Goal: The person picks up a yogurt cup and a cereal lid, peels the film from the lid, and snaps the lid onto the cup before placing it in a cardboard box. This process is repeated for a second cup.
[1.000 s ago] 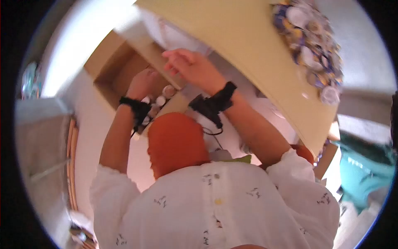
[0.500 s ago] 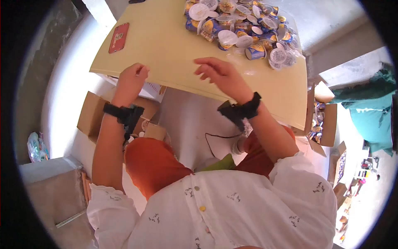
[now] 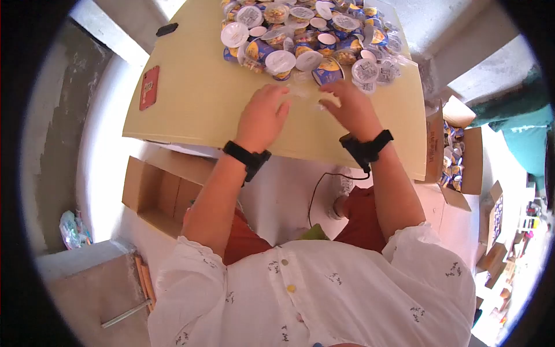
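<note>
Over the front part of the yellowish table [image 3: 191, 110], my left hand [image 3: 261, 120] is open, its fingers bent forward and the thumb apart. My right hand [image 3: 351, 109], also open and curved, has its fingertips right at the lower edge of a blue-and-yellow snack cup [image 3: 328, 72]. That cup lies at the near edge of a heap of similar cups [image 3: 300, 40] with clear plastic lids. A round white lid [image 3: 280, 61] sits just beyond my left fingertips. Black straps with small devices are on both wrists.
A red phone [image 3: 149, 88] lies on the table's left side, and a small black object [image 3: 167, 29] farther back. An open cardboard box [image 3: 165, 194] stands below the left front edge. Another box [image 3: 468, 153], holding more cups, stands at the right. A dark cable [image 3: 312, 199] hangs below the table.
Both hands have moved right and forward, toward the heap of cups. The view has shifted, so the phone and heap appear farther left, and more of the left box shows.
</note>
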`<state>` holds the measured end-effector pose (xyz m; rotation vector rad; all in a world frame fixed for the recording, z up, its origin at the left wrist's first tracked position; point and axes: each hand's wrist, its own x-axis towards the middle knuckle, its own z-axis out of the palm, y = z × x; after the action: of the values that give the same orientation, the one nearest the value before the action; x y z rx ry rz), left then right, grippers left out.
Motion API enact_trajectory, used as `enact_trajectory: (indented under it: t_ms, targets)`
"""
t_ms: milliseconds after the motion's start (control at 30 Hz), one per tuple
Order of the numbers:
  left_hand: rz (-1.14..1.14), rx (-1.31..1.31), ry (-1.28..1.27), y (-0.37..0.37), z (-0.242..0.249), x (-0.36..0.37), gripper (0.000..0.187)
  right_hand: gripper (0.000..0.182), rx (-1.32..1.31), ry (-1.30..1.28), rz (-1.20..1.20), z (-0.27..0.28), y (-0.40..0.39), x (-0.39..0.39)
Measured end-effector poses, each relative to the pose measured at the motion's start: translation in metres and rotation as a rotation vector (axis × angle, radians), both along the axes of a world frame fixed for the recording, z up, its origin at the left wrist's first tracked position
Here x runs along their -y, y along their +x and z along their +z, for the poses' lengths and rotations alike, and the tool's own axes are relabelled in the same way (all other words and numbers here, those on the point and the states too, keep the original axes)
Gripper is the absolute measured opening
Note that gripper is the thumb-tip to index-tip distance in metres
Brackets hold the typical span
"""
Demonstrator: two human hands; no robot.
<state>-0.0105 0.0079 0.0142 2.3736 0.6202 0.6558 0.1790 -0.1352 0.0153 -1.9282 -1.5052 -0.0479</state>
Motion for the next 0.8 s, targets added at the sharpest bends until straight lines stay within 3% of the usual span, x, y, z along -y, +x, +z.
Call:
enact_trajectory:
  t_ms: [67, 100, 300, 467, 600, 800]
  targets:
    - [-0.089, -0.011, 0.273, 0.009, -0.011, 0.006, 0.039, 0.027, 0.028, -0.116, 0.001, -0.003, -0.008, 0.002]
    - [-0.095, -0.015, 0.277, 0.014, -0.012, 0.009, 0.039, 0.028, 0.061, -0.23, 0.01, -0.003, -0.011, 0.003]
    - [-0.037, -0.013, 0.353, 0.036, -0.009, 0.006, 0.049, 0.015, 0.156, -0.225, -0.005, -0.016, -0.008, 0.004]
    - [0.25, 0.006, 0.307, 0.046, 0.0, -0.009, 0.054, 0.007, 0.209, -0.274, -0.082, -0.022, -0.002, 0.001]
    - [0.267, 0.045, 0.353, 0.05, -0.007, -0.024, 0.054, 0.012, 0.197, -0.251, -0.061, -0.013, -0.006, 0.006]
    - [0.099, -0.003, 0.461, 0.055, -0.025, -0.032, 0.051, 0.017, 0.142, -0.271, 0.02, -0.006, -0.005, 0.014]
